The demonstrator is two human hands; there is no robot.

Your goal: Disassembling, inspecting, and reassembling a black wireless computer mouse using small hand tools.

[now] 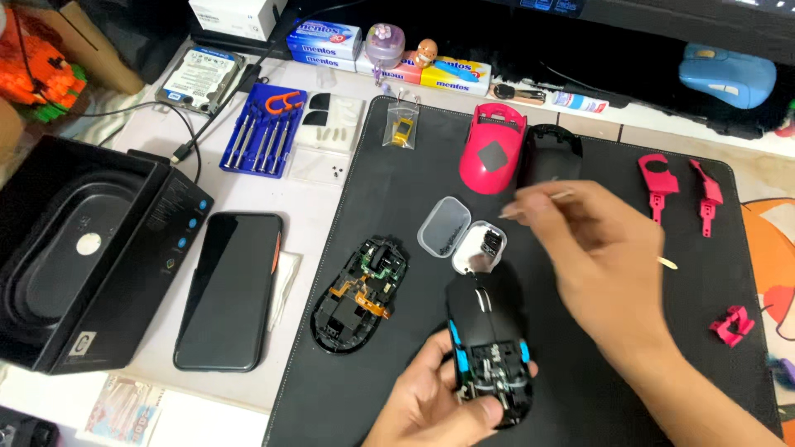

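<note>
My left hand (431, 397) grips a black mouse body (489, 348) with blue side parts, its inside showing, low on the black desk mat (397, 165). My right hand (600, 257) hovers just right of and above it, pinching a thin wooden stick (559, 197) between the fingertips. An open small clear plastic case (462, 236) lies just above the held mouse. A second opened black mouse base (361, 294) with an orange flex strip rests to the left.
A pink mouse shell (493, 149) and a black shell (551, 153) lie at the mat's back. Pink plastic parts (658, 184) lie at right. A phone (230, 290), a black box (79, 248) and a blue screwdriver set (263, 132) sit left of the mat.
</note>
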